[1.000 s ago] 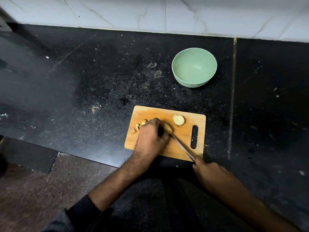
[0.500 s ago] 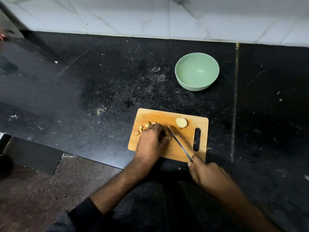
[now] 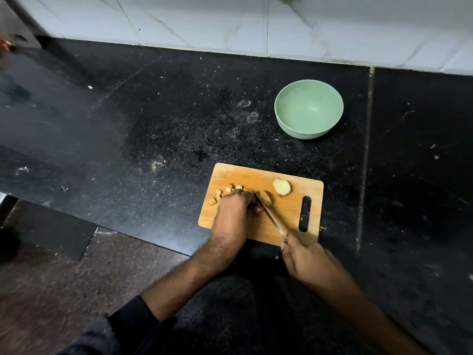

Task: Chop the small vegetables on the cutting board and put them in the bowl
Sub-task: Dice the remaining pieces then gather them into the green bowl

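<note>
Part chopped: cut bits [image 3: 225, 192] at board [image 3: 286, 213] 9 o'clock; right hand [image 3: 307, 262] grips knife [image 3: 270, 217], left hand [image 3: 234, 213] curled, pinning piece [image 3: 265, 197]; half [image 3: 282, 187] uncut; bowl [image 3: 308, 108] empty.

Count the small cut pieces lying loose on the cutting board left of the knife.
5 cut pieces: one nearest the cutting board's left edge, one just above it, three at the left hand's fingertips. More may hide under that hand.
</note>
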`<state>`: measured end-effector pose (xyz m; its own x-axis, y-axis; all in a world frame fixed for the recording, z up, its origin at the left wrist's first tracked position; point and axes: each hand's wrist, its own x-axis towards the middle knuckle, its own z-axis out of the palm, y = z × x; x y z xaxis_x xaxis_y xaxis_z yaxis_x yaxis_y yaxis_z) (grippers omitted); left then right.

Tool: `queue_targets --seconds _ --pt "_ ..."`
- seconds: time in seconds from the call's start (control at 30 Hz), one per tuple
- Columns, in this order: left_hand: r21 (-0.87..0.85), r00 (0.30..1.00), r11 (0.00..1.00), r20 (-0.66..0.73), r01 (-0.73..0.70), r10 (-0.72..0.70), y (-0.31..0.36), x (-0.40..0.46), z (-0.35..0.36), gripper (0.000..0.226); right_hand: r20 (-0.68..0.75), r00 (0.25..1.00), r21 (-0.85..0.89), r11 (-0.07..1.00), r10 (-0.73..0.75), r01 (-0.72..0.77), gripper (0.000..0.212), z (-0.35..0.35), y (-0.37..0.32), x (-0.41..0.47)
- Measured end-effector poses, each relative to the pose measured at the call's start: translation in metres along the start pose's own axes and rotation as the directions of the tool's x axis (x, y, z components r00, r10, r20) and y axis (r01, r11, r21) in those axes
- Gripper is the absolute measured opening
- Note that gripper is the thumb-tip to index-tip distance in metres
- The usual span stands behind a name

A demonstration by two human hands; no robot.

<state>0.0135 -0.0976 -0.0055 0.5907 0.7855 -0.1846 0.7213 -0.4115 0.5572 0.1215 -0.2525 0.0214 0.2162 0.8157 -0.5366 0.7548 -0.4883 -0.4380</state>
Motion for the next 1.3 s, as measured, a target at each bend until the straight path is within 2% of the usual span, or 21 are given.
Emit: queue_targets --seconds 0.23,0.33,0.53,0.9,1.3 --pt "-0.085 0.998 0.995 0.052 0.044 -0.04 0.006 0.0 -0.007 0.028 0.046 0.999 0.018 1.0 0.011 -0.012 0.027 0.002 0.0 0.004" --pt "-0.077 0.998 0.996 0.046 0.042 -0.038 0.005 0.0 -0.008 0.025 0.025 1.0 0.027 1.0 0.007 -0.008 0.023 0.002 0.0 0.006" --pt "0.056 0.999 0.998 0.009 -0.036 0.036 0.003 0.002 -0.004 0.023 0.042 0.999 0.074 0.997 0.018 -0.021 0.022 0.003 -0.001 0.011" --pt "0.037 0.999 0.999 0.022 -0.037 0.036 0.004 0.0 -0.003 0.019 0.151 0.987 0.053 0.997 0.047 -0.056 0.027 -0.002 -0.003 0.008" --pt "0.015 0.999 0.999 0.011 -0.042 0.042 0.005 0.002 -0.007 0.02 0.139 0.99 0.056 0.998 0.031 -0.039 0.021 -0.003 -0.004 0.014"
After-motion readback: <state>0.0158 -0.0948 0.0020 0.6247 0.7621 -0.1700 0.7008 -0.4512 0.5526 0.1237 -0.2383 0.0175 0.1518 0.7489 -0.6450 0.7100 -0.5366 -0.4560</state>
